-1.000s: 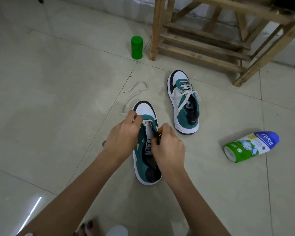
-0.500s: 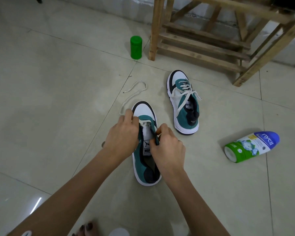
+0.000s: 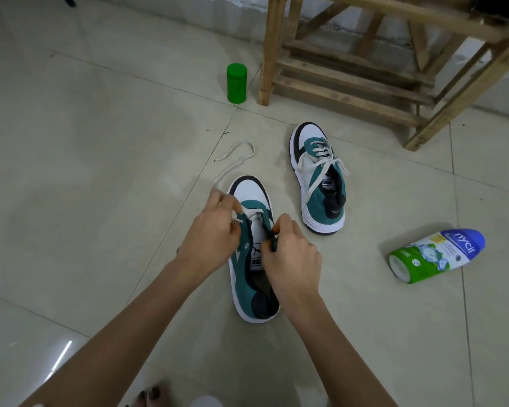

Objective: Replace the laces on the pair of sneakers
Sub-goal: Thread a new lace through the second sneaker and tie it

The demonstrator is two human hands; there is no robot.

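A green, white and black sneaker (image 3: 249, 277) lies on the floor tiles in front of me, toe pointing away. A white lace (image 3: 232, 163) crosses its lowest eyelets and trails off in a loop to the upper left. My left hand (image 3: 215, 230) pinches the lace at the shoe's left eyelet row. My right hand (image 3: 288, 254) pinches the right eyelet edge beside the tongue. The second sneaker (image 3: 319, 177) stands further back to the right, fully laced in white with loose ends.
A green canister (image 3: 236, 83) stands upright by the leg of a wooden rack (image 3: 350, 69) at the back. A green and blue bottle (image 3: 437, 255) lies on its side at the right. My toes (image 3: 149, 396) show at the bottom edge.
My left hand has shifted slightly up and left along the eyelet row, drawing the lace with it. My right hand has stayed at the right eyelet edge.
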